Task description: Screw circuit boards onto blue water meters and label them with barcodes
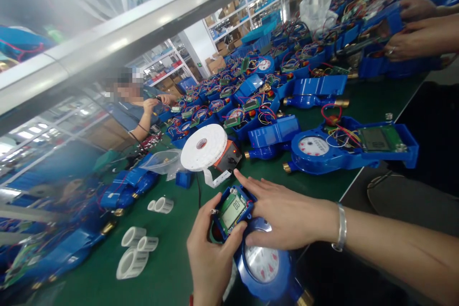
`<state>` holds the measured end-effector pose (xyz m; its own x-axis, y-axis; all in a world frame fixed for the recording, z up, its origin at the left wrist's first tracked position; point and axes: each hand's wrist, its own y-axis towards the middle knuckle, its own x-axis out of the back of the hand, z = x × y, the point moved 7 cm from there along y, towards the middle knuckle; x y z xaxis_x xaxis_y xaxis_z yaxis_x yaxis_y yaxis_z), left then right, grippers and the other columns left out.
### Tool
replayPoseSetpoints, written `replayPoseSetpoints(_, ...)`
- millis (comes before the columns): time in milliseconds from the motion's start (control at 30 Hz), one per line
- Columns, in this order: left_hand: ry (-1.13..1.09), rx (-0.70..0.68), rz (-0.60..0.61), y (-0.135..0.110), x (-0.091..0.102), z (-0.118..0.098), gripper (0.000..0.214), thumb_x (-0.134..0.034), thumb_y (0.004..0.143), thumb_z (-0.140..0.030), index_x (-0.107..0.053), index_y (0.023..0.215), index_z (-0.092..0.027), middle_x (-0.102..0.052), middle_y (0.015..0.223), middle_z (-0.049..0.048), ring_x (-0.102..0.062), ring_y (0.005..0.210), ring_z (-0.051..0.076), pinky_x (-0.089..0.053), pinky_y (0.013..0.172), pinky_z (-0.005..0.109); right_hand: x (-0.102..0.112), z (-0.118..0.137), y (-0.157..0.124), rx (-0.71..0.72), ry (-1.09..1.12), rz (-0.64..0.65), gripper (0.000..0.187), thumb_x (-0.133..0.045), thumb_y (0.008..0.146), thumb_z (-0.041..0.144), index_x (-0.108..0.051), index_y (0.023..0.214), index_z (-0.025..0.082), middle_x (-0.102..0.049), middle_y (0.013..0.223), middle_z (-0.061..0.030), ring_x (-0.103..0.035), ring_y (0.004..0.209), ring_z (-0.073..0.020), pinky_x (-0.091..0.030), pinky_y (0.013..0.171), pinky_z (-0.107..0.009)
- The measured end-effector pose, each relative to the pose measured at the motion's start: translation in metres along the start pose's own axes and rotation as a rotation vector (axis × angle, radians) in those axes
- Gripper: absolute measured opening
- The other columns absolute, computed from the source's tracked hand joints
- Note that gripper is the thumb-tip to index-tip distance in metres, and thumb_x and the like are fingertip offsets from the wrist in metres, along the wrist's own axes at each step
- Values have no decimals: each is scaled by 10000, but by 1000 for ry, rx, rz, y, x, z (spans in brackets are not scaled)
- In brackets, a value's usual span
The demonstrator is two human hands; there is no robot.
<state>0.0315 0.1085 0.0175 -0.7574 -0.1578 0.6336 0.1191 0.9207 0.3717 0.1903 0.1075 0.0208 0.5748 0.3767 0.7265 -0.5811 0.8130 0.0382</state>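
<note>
My left hand (pixel 211 253) grips the display end of a blue water meter (pixel 263 265), thumb and fingers on opposite sides of its housing. A green circuit board with a small LCD screen (pixel 233 210) sits in that housing, tilted toward me. My right hand (pixel 283 210) lies across the meter with its fingers stretched out and the thumb over the round dial. Its index fingertip is close to a label dispenser (pixel 229 157); whether they touch I cannot tell. A white label roll (pixel 204 147) rests on the dispenser, and a strip of label tape (pixel 217 180) hangs from its front.
Another open meter (pixel 319 153) lies on the green table at right. Rolls of white labels (pixel 132 263) stand at left near more meters (pixel 129 186). Rows of wired meters fill the back. A co-worker's hands (pixel 412 33) work at upper right; another person (pixel 136 110) sits across.
</note>
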Motion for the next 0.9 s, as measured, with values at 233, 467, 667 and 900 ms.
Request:
replayPoseSetpoints(233, 92, -61, 37, 4, 0, -14, 490, -728, 760, -391, -580, 1210, -264, -659, 1177, 54, -630, 1070, 256, -525, 888, 392, 32, -21, -30, 44, 253, -16, 362, -672, 851, 502, -711, 1144, 294, -260, 1584, -58, -260, 1440, -308, -294, 1148, -462)
replayPoseSetpoints(467, 102, -11, 102, 8, -3, -24, 467, -728, 743, -369, -597, 1179, -266, -666, 1162, 52, -638, 1061, 258, -545, 860, 386, 32, -30, -30, 28, 447, -236, 708, -778, 755, 431, -491, 1378, 256, -463, 1481, -77, -448, 1341, -293, -367, 1110, -451)
replayPoseSetpoints(667, 90, 74, 139, 9, -3, -29, 459, -726, 728, -340, -608, 1166, -270, -666, 1152, 46, -646, 1028, 258, -563, 808, 372, 7, -21, -14, 50, 432, -152, 1000, -801, 680, 275, -260, 1519, 221, -396, 1513, -112, -411, 1357, -294, -321, 1136, -445)
replayPoseSetpoints(900, 112, 119, 200, 14, -5, -22, 470, -706, 749, -372, -601, 1195, -269, -664, 1169, 63, -650, 1016, 279, -549, 842, 422, 2, -21, -10, 8, 493, -158, 939, -744, 672, 199, -293, 1496, 204, -396, 1496, -118, -435, 1331, -295, -347, 1118, -433)
